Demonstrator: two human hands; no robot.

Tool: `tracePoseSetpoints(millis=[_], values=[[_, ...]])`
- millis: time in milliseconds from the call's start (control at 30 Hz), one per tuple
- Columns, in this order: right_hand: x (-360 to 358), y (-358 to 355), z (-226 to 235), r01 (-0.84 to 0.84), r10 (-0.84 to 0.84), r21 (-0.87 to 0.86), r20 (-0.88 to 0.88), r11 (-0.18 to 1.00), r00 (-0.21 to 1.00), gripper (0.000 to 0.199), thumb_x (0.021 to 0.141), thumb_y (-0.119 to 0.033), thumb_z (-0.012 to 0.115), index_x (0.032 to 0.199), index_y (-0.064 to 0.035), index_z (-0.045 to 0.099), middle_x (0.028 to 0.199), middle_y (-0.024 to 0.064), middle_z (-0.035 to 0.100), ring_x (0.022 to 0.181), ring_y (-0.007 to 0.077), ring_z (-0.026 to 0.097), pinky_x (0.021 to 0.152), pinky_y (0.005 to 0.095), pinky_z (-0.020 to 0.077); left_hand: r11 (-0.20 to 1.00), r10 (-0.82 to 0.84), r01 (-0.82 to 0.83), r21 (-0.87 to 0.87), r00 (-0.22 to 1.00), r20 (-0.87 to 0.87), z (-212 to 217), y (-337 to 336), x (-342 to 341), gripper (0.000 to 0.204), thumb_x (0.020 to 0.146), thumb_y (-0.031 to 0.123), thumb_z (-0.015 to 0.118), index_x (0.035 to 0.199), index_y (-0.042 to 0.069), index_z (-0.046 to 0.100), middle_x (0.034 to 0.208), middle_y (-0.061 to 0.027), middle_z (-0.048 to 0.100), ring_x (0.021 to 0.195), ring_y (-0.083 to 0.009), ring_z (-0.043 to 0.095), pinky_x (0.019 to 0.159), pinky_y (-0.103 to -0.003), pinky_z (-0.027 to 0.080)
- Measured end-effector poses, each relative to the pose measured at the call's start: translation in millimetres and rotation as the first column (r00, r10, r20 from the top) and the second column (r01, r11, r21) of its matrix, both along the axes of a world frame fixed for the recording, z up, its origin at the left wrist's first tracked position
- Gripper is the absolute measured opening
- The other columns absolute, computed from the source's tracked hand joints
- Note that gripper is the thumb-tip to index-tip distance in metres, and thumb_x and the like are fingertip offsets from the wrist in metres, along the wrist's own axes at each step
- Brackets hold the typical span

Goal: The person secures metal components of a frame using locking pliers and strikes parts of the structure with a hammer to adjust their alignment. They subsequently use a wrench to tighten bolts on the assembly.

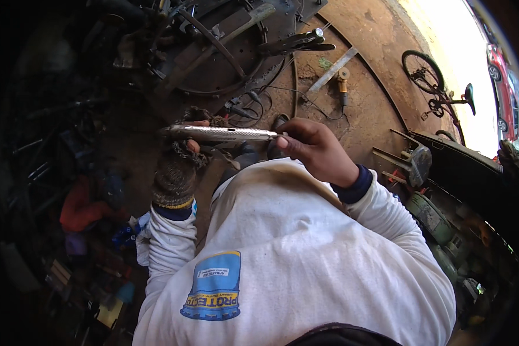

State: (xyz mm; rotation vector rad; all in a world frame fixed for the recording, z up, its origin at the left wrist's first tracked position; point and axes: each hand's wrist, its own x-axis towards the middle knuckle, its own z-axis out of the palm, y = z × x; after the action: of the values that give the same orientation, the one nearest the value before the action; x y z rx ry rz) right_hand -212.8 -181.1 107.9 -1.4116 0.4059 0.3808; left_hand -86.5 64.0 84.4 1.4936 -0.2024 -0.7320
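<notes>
In front of my chest I hold a pair of silver locking pliers lengthwise, its jaw end to the left. My left hand, in a worn dark knitted glove with bare fingertips poking out, is closed round the jaw end and hides part of it. My bare right hand pinches the screw at the other end of the handle between thumb and fingers. The second handle of the pliers hangs below, partly hidden by the glove.
A dark metal worktable with bars and a round frame stands ahead. An angle grinder and a flat metal bar lie on the floor, with cables nearby. A person in red crouches at left. A bicycle and machinery are at right.
</notes>
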Motion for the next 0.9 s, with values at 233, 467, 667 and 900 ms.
tracePoseSetpoints(millis=[233,467,667,900], values=[[-4,-18,-1,-0.095,0.096,-0.043,0.025,0.995,0.995,0.059,0.098,-0.053,0.043,0.116,0.0011,0.059,0.096,0.0058,0.059,0.087,0.0126,0.054,0.078,0.0251,0.0435,0.941,-0.26,0.19,0.281,0.936,0.236,4,-36,-10,0.032,0.094,0.024,0.058,0.118,0.003,0.057,0.113,-0.0131,0.062,0.102,-0.0216,0.062,0.088,-0.031,0.051],[7,-45,12,-0.073,0.122,0.19,-0.264,0.979,0.957,0.051,0.1,-0.049,0.041,0.094,-0.0021,0.06,0.073,-0.0009,0.053,0.062,0.0076,0.047,0.056,0.0218,0.0381,1.0,0.009,-0.009,-0.016,0.999,0.033,-67,-34,-1,0.057,0.081,0.041,0.074,0.12,0.004,0.052,0.113,-0.0147,0.06,0.101,-0.028,0.062,0.089,-0.042,0.054],[4,-4,21,0.09,-0.087,-0.106,0.033,0.99,0.996,0.034,0.094,-0.026,0.063,0.113,0.0013,0.056,0.087,0.0014,0.059,0.078,0.0079,0.056,0.071,0.0244,0.0465,0.966,-0.056,0.013,-0.26,0.986,-0.159,-43,-34,15,0.055,0.084,0.039,0.071,0.123,0.006,0.052,0.116,-0.0134,0.06,0.107,-0.0293,0.06,0.09,-0.049,0.054],[4,27,17,0.281,-0.29,-0.098,-0.091,0.955,0.953,0.034,0.101,-0.03,0.05,0.092,0.0006,0.062,0.069,0.0015,0.051,0.061,0.0073,0.041,0.053,0.0254,0.0359,0.815,-0.141,-0.173,-0.553,0.866,-0.479,-33,-22,30,0.026,0.099,0.016,0.048,0.119,0.0,0.053,0.111,-0.0111,0.062,0.099,-0.0178,0.063,0.085,-0.029,0.053]])
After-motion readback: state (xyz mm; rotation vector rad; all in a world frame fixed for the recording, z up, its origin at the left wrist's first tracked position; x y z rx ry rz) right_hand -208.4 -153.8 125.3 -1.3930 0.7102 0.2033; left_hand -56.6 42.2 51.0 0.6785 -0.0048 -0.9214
